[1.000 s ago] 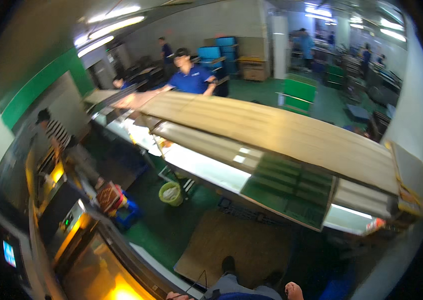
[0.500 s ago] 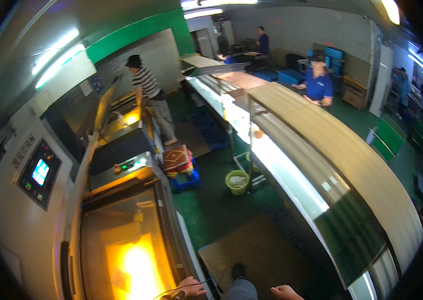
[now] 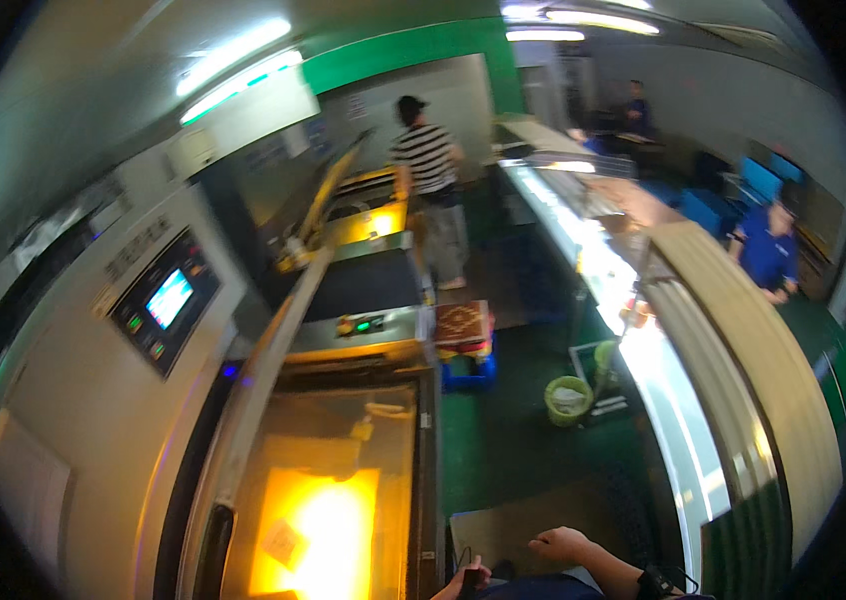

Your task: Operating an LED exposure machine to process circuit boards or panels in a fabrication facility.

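My left hand [image 3: 476,574] is at the lower edge, beside the near right corner of a machine with an amber-lit glass bed [image 3: 278,455]. Only part of it shows, with a dark thing and a thin cable against it, so its grip is unclear. My right hand [image 3: 563,545] hangs in front of my body with its fingers curled in, and nothing shows in it. A dark wrist device [image 3: 655,582] with a cable sits on that forearm. Under the glass, a bright yellow glow [image 3: 333,540] lights a pale sheet. Neither hand visibly touches the machine.
A control panel [image 3: 165,300] with a lit screen is at left. Ahead, a person in a striped shirt [image 3: 428,160] works at another lit machine. A blue stool [image 3: 470,370] and green basket [image 3: 569,400] stand on the floor. A long lit bench [image 3: 678,430] runs along the right; a person in blue [image 3: 771,250] is beyond.
The view has swung left, so the scene has shifted to the right. My right hand has risen in front of my body, with more forearm showing. My left hand is still beside the glass bed.
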A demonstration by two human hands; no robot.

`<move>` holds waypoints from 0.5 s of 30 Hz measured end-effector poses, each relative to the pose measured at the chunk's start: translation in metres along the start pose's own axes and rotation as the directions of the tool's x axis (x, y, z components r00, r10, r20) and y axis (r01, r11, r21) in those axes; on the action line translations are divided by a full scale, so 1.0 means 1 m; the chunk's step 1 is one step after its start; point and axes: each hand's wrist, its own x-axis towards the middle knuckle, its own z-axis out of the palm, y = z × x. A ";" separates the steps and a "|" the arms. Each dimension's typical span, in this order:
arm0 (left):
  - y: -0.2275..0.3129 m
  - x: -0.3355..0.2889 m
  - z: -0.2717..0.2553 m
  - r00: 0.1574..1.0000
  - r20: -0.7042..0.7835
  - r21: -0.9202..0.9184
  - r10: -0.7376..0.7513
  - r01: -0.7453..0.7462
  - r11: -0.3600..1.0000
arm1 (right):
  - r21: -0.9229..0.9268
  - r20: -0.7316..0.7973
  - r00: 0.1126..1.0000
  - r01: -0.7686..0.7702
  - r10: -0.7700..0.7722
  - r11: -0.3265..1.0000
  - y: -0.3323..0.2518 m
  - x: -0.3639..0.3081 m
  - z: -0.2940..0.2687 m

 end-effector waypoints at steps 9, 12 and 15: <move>0.119 -0.072 -0.061 0.631 -0.721 -0.221 0.287 -0.602 0.767 | -0.174 0.185 0.971 0.187 -0.154 0.967 0.105 0.099 -0.014; 0.158 -0.172 -0.077 -0.085 -0.971 0.190 0.223 -0.841 0.506 | -0.280 0.203 0.952 0.281 -0.229 0.918 0.163 0.137 -0.020; 0.210 -0.274 -0.059 -0.659 -0.699 0.647 0.278 -0.417 0.638 | -0.165 0.202 0.945 0.292 -0.257 0.942 0.212 0.143 -0.061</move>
